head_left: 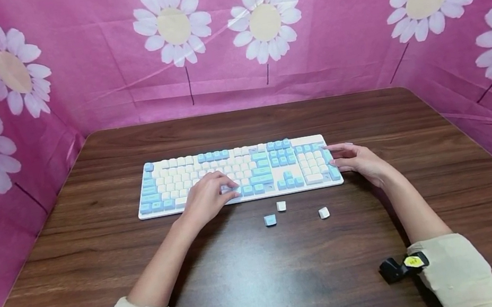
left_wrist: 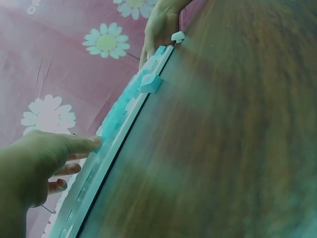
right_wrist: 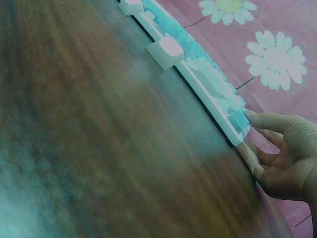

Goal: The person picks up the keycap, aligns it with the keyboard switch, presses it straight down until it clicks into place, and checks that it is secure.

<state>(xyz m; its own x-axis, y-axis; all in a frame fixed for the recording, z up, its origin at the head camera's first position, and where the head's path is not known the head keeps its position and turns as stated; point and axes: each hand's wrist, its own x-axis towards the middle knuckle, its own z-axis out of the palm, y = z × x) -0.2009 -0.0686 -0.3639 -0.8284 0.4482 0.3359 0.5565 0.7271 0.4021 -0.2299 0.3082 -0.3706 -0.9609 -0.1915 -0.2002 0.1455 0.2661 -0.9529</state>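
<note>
A white and light-blue keyboard lies on the wooden table. My left hand is over its front middle, with thumb and forefinger pinching a blue keycap in the bottom row. The other fingers of that hand reach over the keys. At the keyboard's right end, my right hand grips the edge, thumb at a blue key and fingers along the side. In front of the keyboard lie a loose blue keycap, a white keycap and another white keycap.
Small dark gaps among the keys show spots without caps, one in the bottom row. The brown wooden table stretches around the keyboard. A pink cloth with daisies hangs behind and at both sides.
</note>
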